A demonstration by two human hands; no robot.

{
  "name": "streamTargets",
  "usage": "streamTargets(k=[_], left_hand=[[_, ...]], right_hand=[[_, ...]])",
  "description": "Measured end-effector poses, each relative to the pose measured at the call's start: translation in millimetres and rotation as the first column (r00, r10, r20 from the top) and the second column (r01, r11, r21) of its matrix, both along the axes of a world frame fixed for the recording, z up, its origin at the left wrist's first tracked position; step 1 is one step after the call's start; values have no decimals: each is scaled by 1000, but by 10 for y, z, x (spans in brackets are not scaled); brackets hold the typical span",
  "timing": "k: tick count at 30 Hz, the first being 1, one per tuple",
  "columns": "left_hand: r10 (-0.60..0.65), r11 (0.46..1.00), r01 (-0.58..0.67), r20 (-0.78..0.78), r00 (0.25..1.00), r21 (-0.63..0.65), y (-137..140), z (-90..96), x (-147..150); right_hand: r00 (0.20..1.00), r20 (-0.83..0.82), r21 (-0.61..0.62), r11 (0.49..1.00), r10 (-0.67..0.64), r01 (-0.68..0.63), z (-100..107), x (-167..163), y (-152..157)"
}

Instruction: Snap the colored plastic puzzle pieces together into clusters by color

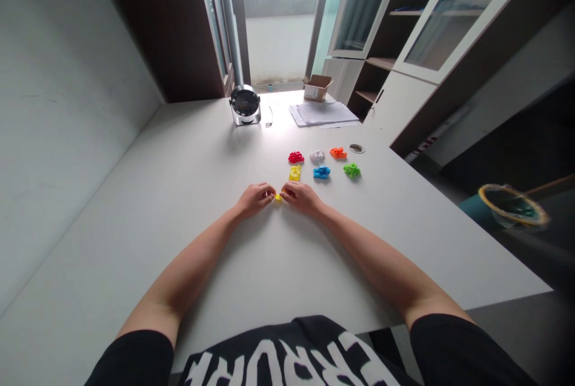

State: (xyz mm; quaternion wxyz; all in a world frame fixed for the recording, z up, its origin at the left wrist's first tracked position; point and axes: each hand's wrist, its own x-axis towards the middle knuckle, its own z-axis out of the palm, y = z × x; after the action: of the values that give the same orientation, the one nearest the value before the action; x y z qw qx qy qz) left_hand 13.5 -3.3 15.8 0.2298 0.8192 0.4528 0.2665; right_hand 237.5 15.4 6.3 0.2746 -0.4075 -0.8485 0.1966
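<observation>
My left hand [257, 198] and my right hand [300, 196] meet over the table, fingers bent in a pinch. Between their fingertips is a small yellow plastic piece [278, 198], too small to name more closely. Just beyond my right hand lies a flat yellow plastic part [294, 173]. Around it sit small piles of plastic pieces: red [296, 157], white [317, 156], orange [338, 153], blue [321, 173] and green [352, 170].
On the white table [179, 194] stands a round black device [245, 103] in a silver frame. Papers [324, 114] and an open cardboard box [317, 88] lie at the far end. A cable hole [356, 148] is at the right edge. A lined bin [512, 209] stands off to the right.
</observation>
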Motion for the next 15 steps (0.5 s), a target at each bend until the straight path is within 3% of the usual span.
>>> streamTargets(k=[15], left_hand=[[-5, 1000, 5, -18, 1000, 2, -6, 25, 4]], right_hand=[[1000, 6, 17, 1000, -7, 7, -72, 10, 37]])
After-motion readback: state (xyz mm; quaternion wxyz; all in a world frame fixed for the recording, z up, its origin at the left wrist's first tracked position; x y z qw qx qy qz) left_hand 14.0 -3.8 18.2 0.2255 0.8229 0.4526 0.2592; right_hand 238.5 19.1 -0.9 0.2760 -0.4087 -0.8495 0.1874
